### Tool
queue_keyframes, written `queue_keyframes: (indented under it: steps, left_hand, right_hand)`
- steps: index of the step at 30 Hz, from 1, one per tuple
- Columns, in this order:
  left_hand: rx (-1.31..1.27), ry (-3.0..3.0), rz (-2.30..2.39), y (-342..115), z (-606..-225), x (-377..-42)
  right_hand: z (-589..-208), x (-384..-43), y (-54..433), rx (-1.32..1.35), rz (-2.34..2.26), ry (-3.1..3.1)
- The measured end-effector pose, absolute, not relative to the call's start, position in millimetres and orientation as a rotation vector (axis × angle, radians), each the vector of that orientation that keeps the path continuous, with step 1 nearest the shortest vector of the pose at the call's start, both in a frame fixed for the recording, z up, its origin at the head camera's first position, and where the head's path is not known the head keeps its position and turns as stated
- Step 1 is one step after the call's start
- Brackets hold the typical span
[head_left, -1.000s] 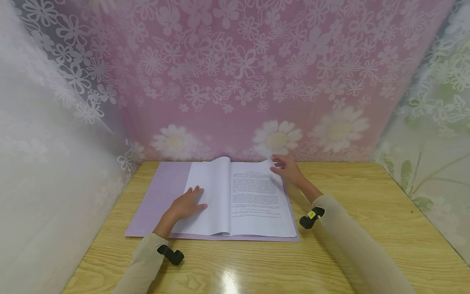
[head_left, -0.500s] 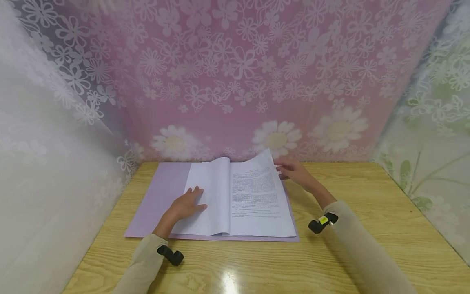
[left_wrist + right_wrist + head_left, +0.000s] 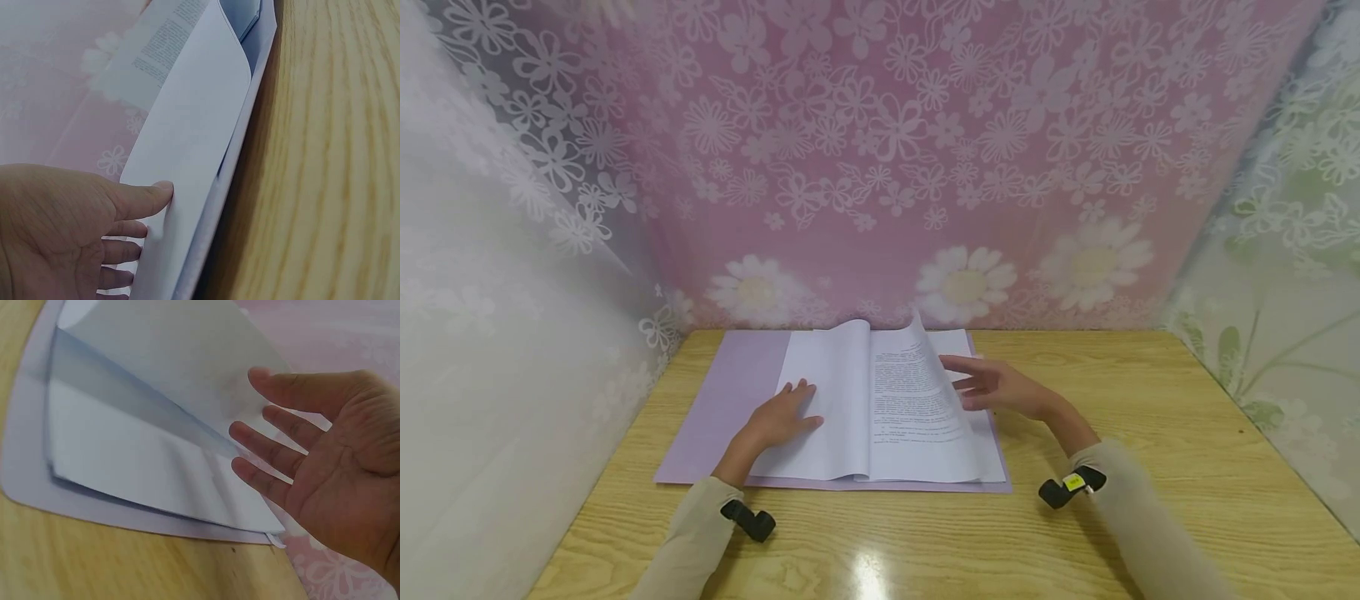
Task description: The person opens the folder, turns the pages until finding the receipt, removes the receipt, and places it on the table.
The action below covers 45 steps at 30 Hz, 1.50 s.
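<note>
A light purple folder point(image 3: 715, 417) lies spread on the table, holding a stack of white paper. My left hand point(image 3: 778, 419) rests on the left-hand pages point(image 3: 838, 400), its fingers straight, as the left wrist view also shows. These pages bulge up near the middle fold. On the right side, a printed sheet point(image 3: 910, 417) rises along its outer edge and curls to the left. My right hand point(image 3: 1003, 390) is at that edge, thumb and fingers stretched out. In the right wrist view the raised sheet point(image 3: 169, 356) stands over the white sheets below point(image 3: 125, 437).
The wooden table point(image 3: 1135, 400) extends to both sides and in front of the folder. Behind it hangs a pink flowered cloth point(image 3: 865, 275), with pale flowered cloths at left and right. Each sleeve carries a black wrist camera point(image 3: 748, 520).
The printed sheet's outer edge has lifted and swung left, uncovering white paper beneath. My right hand has come down from the top corner along the sheet's edge. My left hand stays put.
</note>
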<state>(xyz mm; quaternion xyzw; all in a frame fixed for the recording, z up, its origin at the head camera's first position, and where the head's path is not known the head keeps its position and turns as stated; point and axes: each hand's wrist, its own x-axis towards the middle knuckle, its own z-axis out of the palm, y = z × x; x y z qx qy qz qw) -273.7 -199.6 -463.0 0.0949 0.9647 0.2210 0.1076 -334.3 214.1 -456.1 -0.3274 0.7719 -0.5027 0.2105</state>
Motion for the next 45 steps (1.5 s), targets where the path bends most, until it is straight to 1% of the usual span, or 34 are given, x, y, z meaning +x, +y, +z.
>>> queue_keyframes:
  steps: [6,14,33,45]
  left_hand:
    - [0.28,2.842,0.634,-200,-465,-275]
    - [0.289,2.837,0.631,-201,-465,-275]
    - [0.274,2.825,0.641,-200,-464,-276]
    - [0.247,2.83,0.622,-201,-466,-277]
  right_hand:
    - [-460,-321,197,-0.994,-1.387,2.068]
    - [-463,-314,177,-1.103,-1.285,2.191]
    - [-461,-302,145,-1.197,-1.02,2.422]
    - [-457,-301,131,-1.201,-0.987,2.448]
